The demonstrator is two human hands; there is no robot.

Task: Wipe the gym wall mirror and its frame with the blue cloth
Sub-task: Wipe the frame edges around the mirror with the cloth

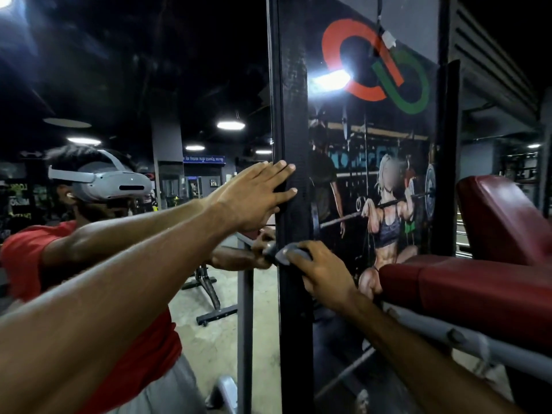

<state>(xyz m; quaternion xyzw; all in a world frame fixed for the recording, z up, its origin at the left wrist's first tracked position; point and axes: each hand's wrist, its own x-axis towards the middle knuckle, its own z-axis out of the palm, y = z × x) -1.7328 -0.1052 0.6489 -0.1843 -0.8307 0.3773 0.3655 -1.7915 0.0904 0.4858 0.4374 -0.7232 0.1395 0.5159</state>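
**A:** So what was nearest the camera?

**B:** Both bare forearms, reaching in from the bottom. The right hand [321,271] was lower down, fingers clamped on the cloth [288,254], which was bunched up and pressed against the black frame [292,121]. It looked more grey than blue in that light, tbh.

**A:** And the other hand?

**B:** The left hand [254,195] was higher, flat on the same frame, fingers stretched out and slightly apart, holding nothing. Fingertips were lying across the frame's front face.

**A:** Where was the mirror then?

**B:** The mirror [134,100] sat left of the frame, right up against it. It showed a person in a red shirt with a grey headset [101,180], plus reflected hands meeting the real ones at the frame edge.

**A:** Anything on the right?

**B:** A red padded bench [478,282] on grey tubing, just beside the right forearm. Behind it, past the frame, was a poster [385,180] of a lifter with a red and green logo on top. Farther back in the reflection were ceiling lights and gym gear, pretty dark.
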